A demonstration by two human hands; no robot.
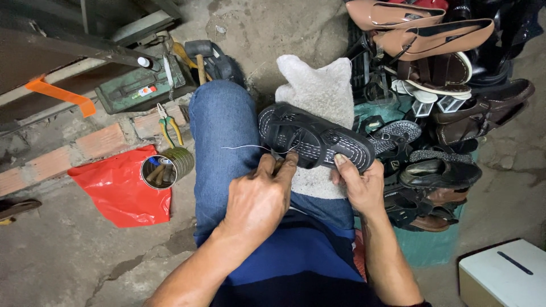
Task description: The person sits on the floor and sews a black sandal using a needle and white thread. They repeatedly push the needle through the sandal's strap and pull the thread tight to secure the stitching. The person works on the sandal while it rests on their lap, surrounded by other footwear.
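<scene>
A black sandal [315, 138] lies sole-side down across a white towel [318, 94] on my knees. My right hand [360, 185] grips the sandal's near end, thumb on its edge. My left hand [261, 196] pinches at the sandal's side strap, fingers closed on a thin tool or needle that is mostly hidden. A white thread [244, 147] runs from the sandal out to the left over my blue jeans [222, 131].
A heap of shoes [438, 108] fills the right side. On the left are a metal tin [165, 167] holding tools, a red plastic bag [122, 190], yellow-handled pliers [169, 128], a hammer [200, 65], a green box [139, 88] and bricks [94, 142]. A white box [503, 276] sits bottom right.
</scene>
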